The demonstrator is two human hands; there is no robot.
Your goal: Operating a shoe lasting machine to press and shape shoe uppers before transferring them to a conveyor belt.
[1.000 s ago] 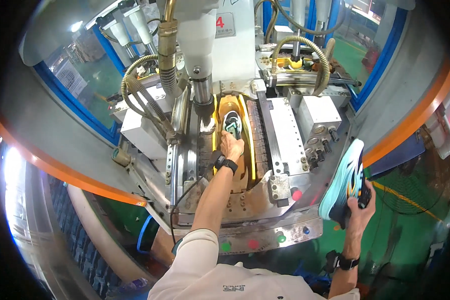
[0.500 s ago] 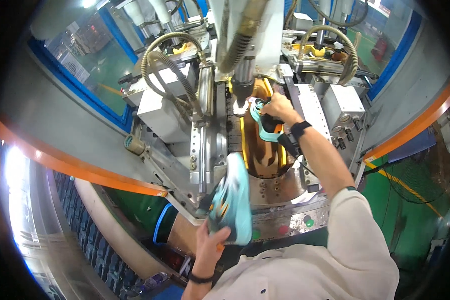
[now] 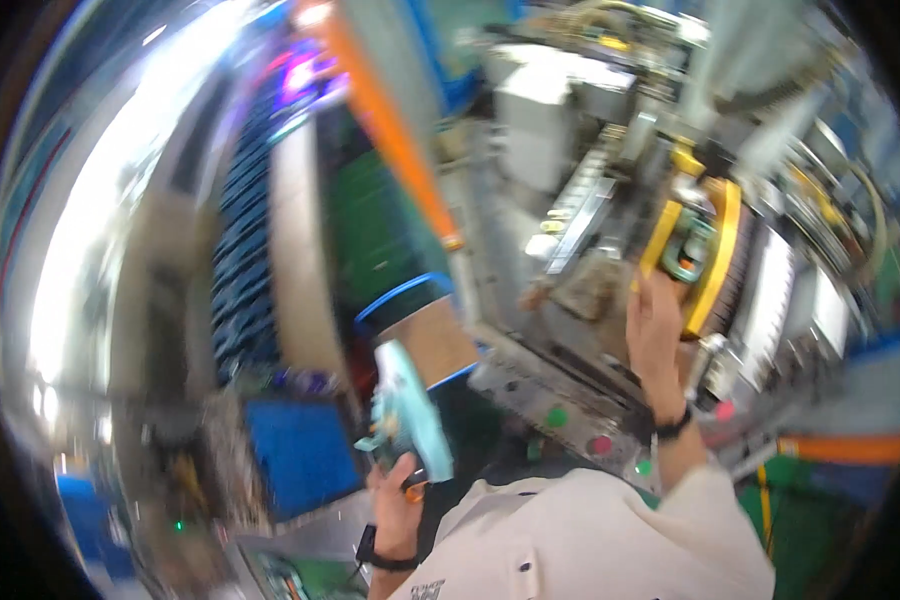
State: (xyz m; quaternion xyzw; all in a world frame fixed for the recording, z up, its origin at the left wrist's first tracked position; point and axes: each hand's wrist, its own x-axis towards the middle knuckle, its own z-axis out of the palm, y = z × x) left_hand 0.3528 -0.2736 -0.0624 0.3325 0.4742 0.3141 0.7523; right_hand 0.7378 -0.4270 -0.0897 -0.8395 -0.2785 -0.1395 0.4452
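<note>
A light turquoise sneaker [image 3: 410, 410], blurred by motion, is gripped near its heel by my left hand [image 3: 395, 508], in front of my body on the left. My right hand [image 3: 654, 325] is at the near end of a machine's yellow-edged bay [image 3: 726, 262], with no shoe in its grasp; its fingers look stretched out. Just beyond those fingers, a second turquoise shoe [image 3: 692, 245] with dark and orange parts lies between the yellow side pads. Motion smears the detail of both shoes.
Along the machine's front panel [image 3: 510, 385] sit green and red buttons. Left of it are a brown board [image 3: 430, 338] with a blue rim, an orange guard edge [image 3: 390, 130], a conveyor with dark ridged pieces [image 3: 242, 250] and a blue flat surface [image 3: 302, 455].
The view has swung left. My right hand has let go of the shoe in the bay and drawn back toward me. My left hand still carries its sneaker.
</note>
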